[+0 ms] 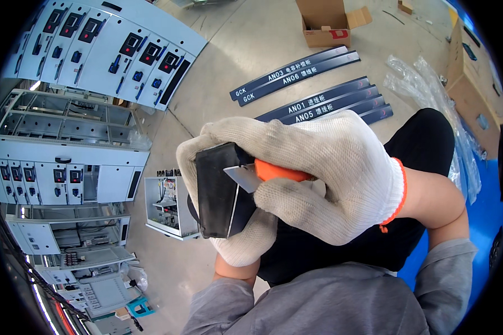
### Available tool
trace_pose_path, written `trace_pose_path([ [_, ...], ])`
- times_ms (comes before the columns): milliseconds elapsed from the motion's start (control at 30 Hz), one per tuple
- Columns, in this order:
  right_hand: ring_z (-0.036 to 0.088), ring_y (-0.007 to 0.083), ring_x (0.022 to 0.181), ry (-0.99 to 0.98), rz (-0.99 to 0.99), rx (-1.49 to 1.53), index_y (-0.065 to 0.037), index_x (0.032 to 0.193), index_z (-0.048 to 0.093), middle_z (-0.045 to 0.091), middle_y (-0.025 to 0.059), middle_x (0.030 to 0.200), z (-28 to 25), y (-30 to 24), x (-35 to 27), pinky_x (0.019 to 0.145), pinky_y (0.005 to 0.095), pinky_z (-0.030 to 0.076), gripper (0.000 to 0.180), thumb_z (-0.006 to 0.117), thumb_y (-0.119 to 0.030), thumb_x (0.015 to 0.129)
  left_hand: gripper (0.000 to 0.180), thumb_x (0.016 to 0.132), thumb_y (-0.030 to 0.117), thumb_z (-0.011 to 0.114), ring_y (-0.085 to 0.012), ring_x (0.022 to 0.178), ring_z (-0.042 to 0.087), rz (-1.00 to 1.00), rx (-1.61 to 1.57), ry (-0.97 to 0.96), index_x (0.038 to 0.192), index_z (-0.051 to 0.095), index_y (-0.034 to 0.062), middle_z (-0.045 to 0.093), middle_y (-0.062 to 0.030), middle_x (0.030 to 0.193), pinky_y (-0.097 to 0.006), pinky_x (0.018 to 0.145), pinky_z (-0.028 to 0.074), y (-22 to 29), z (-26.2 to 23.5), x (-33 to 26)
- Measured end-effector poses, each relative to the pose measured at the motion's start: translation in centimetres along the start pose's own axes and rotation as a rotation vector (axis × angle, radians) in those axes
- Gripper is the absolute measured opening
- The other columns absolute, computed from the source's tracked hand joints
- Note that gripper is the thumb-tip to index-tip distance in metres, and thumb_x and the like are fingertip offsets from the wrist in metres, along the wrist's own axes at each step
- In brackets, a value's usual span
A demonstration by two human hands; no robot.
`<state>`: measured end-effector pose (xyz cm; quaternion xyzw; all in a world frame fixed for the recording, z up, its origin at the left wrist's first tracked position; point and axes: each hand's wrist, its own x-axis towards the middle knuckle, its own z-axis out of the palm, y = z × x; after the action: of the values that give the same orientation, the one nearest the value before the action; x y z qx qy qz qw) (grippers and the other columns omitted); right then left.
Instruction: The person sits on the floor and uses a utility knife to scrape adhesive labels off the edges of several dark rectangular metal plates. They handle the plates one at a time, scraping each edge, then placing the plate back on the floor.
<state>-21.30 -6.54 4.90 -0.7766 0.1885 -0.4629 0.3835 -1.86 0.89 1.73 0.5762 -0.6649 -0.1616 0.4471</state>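
Two gloved hands (332, 170) (248, 240), one orange-handled knife (265, 171), one black piece (215, 192)

Seemingly an electrical workshop — switch cabinets (103, 61), cardboard box (321, 37), hard floor (167, 148).

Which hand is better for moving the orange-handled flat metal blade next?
Probably the white-gloved right hand: its grip holds the orange-handled flat metal blade, right at the black tapered block. The white-gloved left hand seems busy holding that block.
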Motion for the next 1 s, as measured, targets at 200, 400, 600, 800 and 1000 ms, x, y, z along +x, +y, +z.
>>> trace_pose_path([
  [200, 0.078, 0.0295, 0.076, 0.045, -0.016, -0.022, 0.006, 0.136, 0.064, 0.077, 0.0207, 0.094, 0.1, -0.3, 0.3, 0.068, 0.0337, 0.062, 0.049, 0.063, -0.011, 0.090, 0.091, 0.082, 0.018, 0.087, -0.0241, 0.138, 0.053, -0.047, -0.085, -0.025, 0.157, 0.037, 0.0088, 0.055, -0.0096, 0.145, -0.039, 0.123, 0.035, -0.3, -0.5, 0.0],
  [400, 0.077, 0.0300, 0.075, 0.054, 0.094, -0.088, 0.002, 0.135, 0.067, 0.077, 0.0201, 0.093, 0.1, -1.6, 0.2, 0.066, 0.0336, 0.060, 0.051, 0.068, -0.009, 0.085, 0.089, 0.083, 0.020, 0.085, -0.0246, 0.142, 0.049, -0.326, -0.528, 0.056, 0.157, 0.037, 0.0113, 0.052, -0.0088, 0.149, -0.039, 0.125, 0.030, 0.2, 0.3, -0.5],
  [600, 0.077, 0.0283, 0.073, 0.068, 0.154, -0.059, 0.000, 0.132, 0.070, 0.077, 0.0183, 0.092, 0.0, -2.7, 0.1, 0.065, 0.0326, 0.059, 0.047, 0.068, -0.009, 0.086, 0.090, 0.083, 0.026, 0.084, -0.0266, 0.143, 0.047, -0.289, -0.400, 0.048, 0.158, 0.037, 0.0134, 0.048, -0.0104, 0.151, -0.041, 0.125, 0.032, 1.3, 0.9, -0.6],
  [800, 0.078, 0.0289, 0.075, 0.081, 0.055, -0.098, 0.002, 0.128, 0.070, 0.077, 0.0180, 0.092, -0.7, -2.3, 0.1, 0.064, 0.0327, 0.060, 0.041, 0.067, -0.007, 0.088, 0.078, 0.092, 0.018, 0.077, -0.0263, 0.144, 0.047, 0.050, 0.000, -0.209, 0.159, 0.037, 0.0119, 0.046, -0.0119, 0.155, -0.041, 0.121, 0.037, 2.7, -0.6, 0.5],
  [1000, 0.073, 0.0343, 0.090, 0.047, -0.181, -0.008, 0.007, 0.115, 0.067, 0.066, 0.0233, 0.128, -0.7, 0.5, 0.5, 0.074, 0.0356, 0.060, 0.050, 0.081, -0.010, 0.071, 0.080, 0.073, 0.003, 0.075, -0.0254, 0.134, 0.054, 0.293, 0.052, -0.022, 0.148, 0.046, 0.0058, 0.052, -0.0136, 0.143, -0.038, 0.114, 0.043, 1.3, 0.0, 1.3],
])
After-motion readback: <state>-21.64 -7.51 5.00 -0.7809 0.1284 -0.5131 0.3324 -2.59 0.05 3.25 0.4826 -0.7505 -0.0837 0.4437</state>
